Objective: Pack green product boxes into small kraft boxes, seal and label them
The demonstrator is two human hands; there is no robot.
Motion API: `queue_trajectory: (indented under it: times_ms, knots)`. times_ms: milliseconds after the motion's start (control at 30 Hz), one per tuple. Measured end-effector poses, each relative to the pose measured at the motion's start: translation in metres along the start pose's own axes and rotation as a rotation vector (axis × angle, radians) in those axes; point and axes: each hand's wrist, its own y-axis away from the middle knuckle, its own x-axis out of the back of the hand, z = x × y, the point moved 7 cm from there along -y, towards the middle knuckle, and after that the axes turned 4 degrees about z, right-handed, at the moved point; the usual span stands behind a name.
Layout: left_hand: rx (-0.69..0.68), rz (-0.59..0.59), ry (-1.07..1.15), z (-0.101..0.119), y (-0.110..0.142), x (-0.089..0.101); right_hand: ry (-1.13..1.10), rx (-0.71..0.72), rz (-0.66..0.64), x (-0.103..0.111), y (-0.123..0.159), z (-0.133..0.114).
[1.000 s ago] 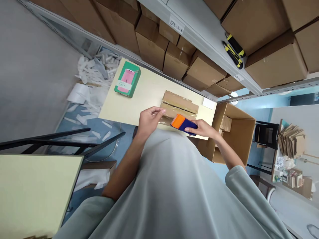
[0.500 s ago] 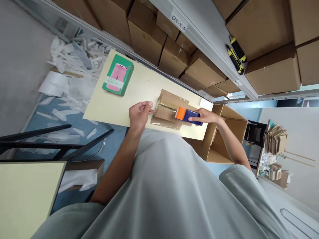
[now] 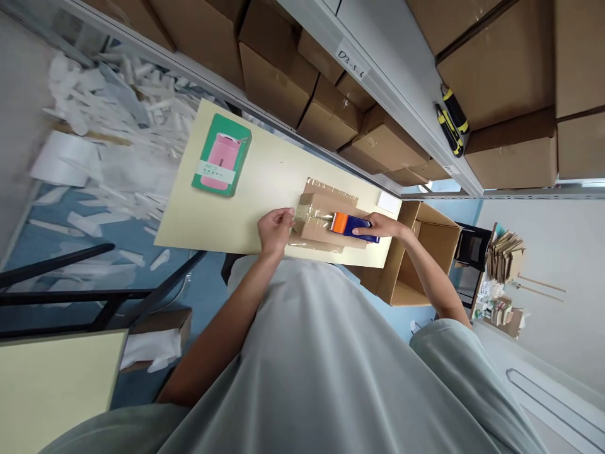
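Head view: both our hands are over the pale tabletop (image 3: pixel 265 183).
Left hand (image 3: pixel 275 232): fingers curled in, thumb and index nearly meeting; we cannot tell whether they have hold of anything.
Right hand (image 3: pixel 384 228): closed around the tape dispenser (image 3: pixel 355 229), whose orange head points toward our left hand.
Small carton (image 3: pixel 319 234): between our hands, just right of the left one and partly behind the dispenser.
Clear tape (image 3: pixel 307 217): a glossy strip on the carton's top, beside our left fingertips; if its end is poorly pinned there, a pull from the right hand could peel it up or skew it.
Loose-looking flap (image 3: pixel 333 189): beyond the carton, farther from both hands; unpressed, it could spring and wrinkle the strip.
Dispenser tilt: too steep a right wrist could tear the tape early.
Green box (image 3: pixel 221 154): well left of our left hand, out of harm's way.
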Motion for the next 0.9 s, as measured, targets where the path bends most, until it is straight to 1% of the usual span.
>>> queue_trajectory:
  times_ms: [100,167,233,267,333,400,467,533,600,667,733,800,900]
  knots:
    - [0.015,-0.065,-0.076,-0.009,-0.004,-0.010,0.001,-0.045,-0.009,-0.002,0.001,-0.005]
    - [-0.008,-0.123,-0.117,-0.012,-0.004,-0.017,0.003,-0.078,-0.014,-0.004,0.001,-0.009]
    - [-0.028,-0.164,-0.158,-0.014,-0.004,-0.020,0.027,-0.119,-0.004,-0.004,0.000,-0.013]
    - [-0.026,-0.164,-0.188,-0.016,-0.005,-0.018,0.050,-0.140,0.008,-0.003,0.000,-0.015]
    - [0.001,-0.136,-0.273,-0.019,-0.007,-0.007,0.098,-0.171,0.029,-0.002,-0.003,-0.016]
    - [0.011,-0.132,-0.342,-0.018,-0.007,0.004,0.112,-0.166,0.031,-0.002,-0.004,-0.018]
    - [-0.057,-0.186,-0.367,-0.009,-0.003,0.006,0.089,-0.143,0.010,-0.004,-0.005,-0.018]
    - [-0.192,-0.260,-0.380,0.008,0.009,-0.002,0.077,-0.131,0.005,-0.005,-0.004,-0.015]
    - [-0.315,-0.279,-0.407,0.024,0.022,-0.014,0.087,-0.126,0.027,-0.004,-0.003,-0.009]
    - [-0.375,-0.235,-0.434,0.034,0.032,-0.026,0.079,-0.097,0.043,-0.003,-0.004,-0.003]
    - [-0.387,-0.149,-0.434,0.036,0.038,-0.033,0.045,-0.045,0.030,-0.003,-0.004,0.002]
    - [-0.387,-0.067,-0.408,0.033,0.041,-0.038,0.018,0.017,0.020,-0.003,-0.006,0.006]
    - [-0.412,0.036,-0.353,0.024,0.042,-0.040,0.015,0.113,0.024,-0.003,-0.009,0.011]
